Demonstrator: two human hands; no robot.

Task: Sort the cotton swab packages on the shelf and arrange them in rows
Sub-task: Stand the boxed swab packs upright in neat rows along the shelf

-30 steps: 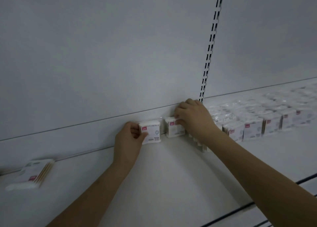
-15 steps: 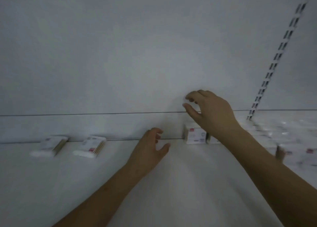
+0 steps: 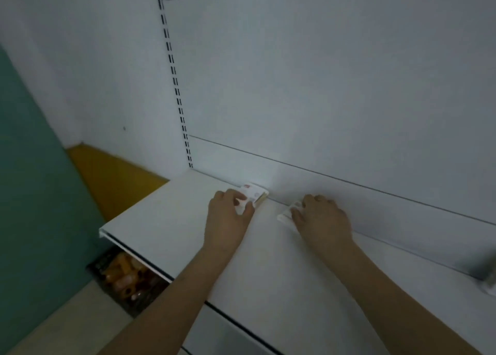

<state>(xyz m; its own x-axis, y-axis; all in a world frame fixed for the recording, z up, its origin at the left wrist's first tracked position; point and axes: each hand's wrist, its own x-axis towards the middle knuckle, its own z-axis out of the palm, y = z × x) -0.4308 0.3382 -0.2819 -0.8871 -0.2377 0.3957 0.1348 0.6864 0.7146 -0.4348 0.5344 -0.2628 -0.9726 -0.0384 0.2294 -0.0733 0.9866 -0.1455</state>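
left hand [image 3: 228, 215] pinched one swab pack [image 3: 253, 193] just ahead of its fingertips at the back wall; right hand [image 3: 320, 216] covered another pack [image 3: 287, 215], grip likely. both lay flat on the shelf [image 3: 166, 220], probably being gathered for the row.

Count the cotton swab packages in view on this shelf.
2 for certain: one package by the back panel, gripped by the left hand; one package under the right hand. A blurred white shape at the right edge may be another.
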